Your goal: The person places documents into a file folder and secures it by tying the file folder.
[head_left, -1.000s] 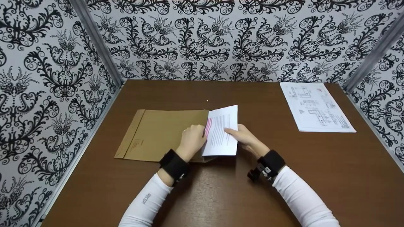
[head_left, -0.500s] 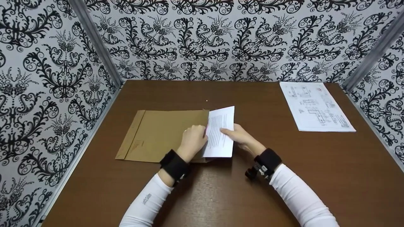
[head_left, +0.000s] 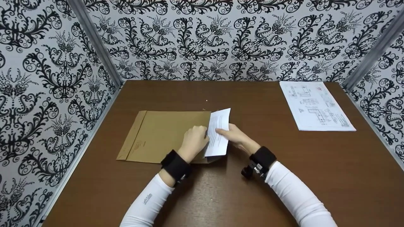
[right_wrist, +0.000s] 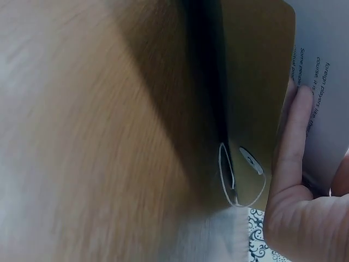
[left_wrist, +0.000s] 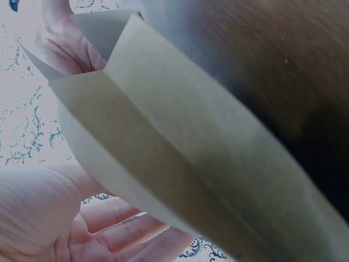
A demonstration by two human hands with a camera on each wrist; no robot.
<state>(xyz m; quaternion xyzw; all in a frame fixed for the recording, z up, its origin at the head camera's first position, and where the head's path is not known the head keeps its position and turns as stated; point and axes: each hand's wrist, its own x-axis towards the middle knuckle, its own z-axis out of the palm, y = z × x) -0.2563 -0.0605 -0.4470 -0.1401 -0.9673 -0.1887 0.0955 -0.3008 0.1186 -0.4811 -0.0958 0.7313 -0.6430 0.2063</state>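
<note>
A flat brown envelope [head_left: 164, 132] lies on the table, its mouth toward the right. Printed white sheets [head_left: 218, 132] stick out of that mouth, their left part hidden inside. My left hand [head_left: 195, 140] grips the upper edge of the mouth, knuckles up. In the left wrist view, the envelope's folded side [left_wrist: 163, 147] runs past the left palm. My right hand [head_left: 232, 134] pinches the sheets by their right edge, thumb on top and fingers underneath. In the right wrist view, a string closure [right_wrist: 251, 160] shows on the envelope's brown flap beside the fingers.
Another stack of papers with technical drawings [head_left: 317, 107] lies at the back right of the brown table [head_left: 258, 195]. Patterned walls [head_left: 202, 41] enclose the table behind and at the sides. Black wrist bands [head_left: 175, 165] with cameras sit on both wrists.
My right hand has moved left, sliding the sheets farther into the envelope, so less of the print shows. The left hand keeps its grip, and the envelope has shifted slightly right.
</note>
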